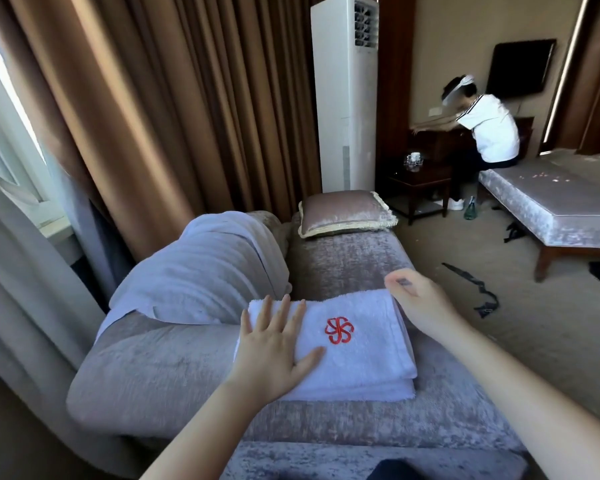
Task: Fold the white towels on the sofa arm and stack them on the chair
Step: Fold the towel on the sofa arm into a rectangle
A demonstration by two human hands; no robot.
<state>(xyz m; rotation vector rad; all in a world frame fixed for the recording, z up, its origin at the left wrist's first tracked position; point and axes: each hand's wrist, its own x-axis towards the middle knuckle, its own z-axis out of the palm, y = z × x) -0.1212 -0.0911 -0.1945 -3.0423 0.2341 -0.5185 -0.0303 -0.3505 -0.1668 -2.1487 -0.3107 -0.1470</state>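
A folded white towel [357,355] with a red flower emblem lies on the grey velvet seat [361,261]. My left hand [274,348] presses flat on its left part, fingers straight and spread. My right hand [420,303] is at the towel's far right corner, fingers bent toward the edge; whether it pinches the cloth cannot be told. Another white towel [205,268] is draped unfolded over the sofa arm [146,368] just behind my left hand.
A cushion [343,213] lies at the seat's far end. Brown curtains [153,116] hang on the left, and a tall white air conditioner [345,98] stands behind. A person [485,129] sits on a bench [551,202] at the right. Dark items lie on the carpet [482,292].
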